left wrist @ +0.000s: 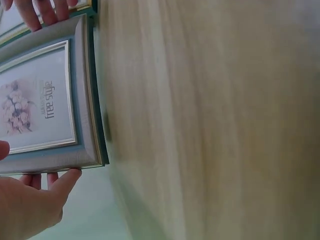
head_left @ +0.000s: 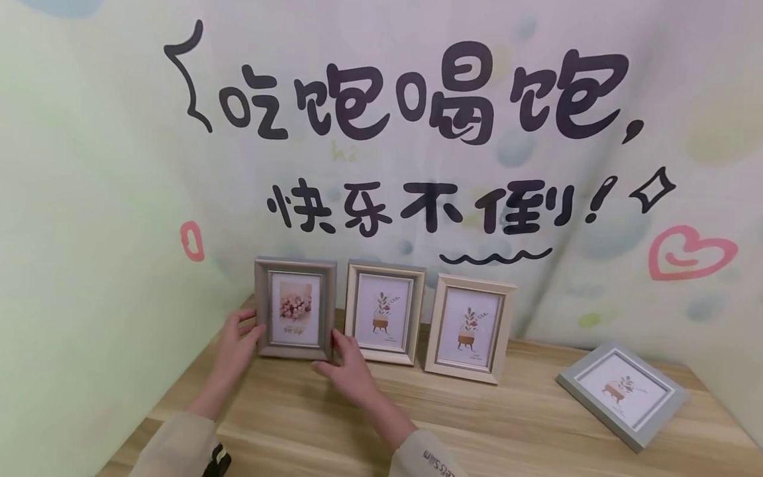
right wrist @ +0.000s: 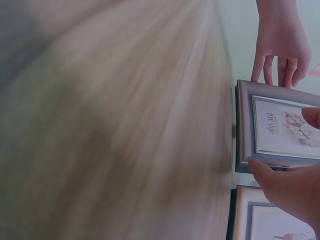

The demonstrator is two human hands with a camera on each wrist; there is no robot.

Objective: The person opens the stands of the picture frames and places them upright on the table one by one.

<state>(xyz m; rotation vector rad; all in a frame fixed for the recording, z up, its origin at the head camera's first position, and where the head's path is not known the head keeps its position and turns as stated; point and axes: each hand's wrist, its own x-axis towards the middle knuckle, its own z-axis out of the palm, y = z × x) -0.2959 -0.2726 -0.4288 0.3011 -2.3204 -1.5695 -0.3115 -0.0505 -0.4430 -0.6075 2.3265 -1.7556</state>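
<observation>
A grey-brown picture frame (head_left: 296,353) with a pink flower print stands upright on the wooden tabletop, near the left wall. My left hand (head_left: 236,341) holds its left side, fingertips along the edge. On the opposite side, my right hand (head_left: 352,371) grips the lower right edge, its thumb near the bottom corner. In the right wrist view, the right thumb (right wrist: 261,169) lies at that corner, while the fingers behind are mostly hidden. Just right of the held frame stands a cream frame (head_left: 419,318) with a plant print.
Another cream frame (head_left: 507,331) with a plant print stands farther right. A grey-blue frame (head_left: 587,404) lies slanted near the table's right end. Behind the wooden table (head_left: 507,430) is a pale wall (head_left: 381,26) with large black lettering.
</observation>
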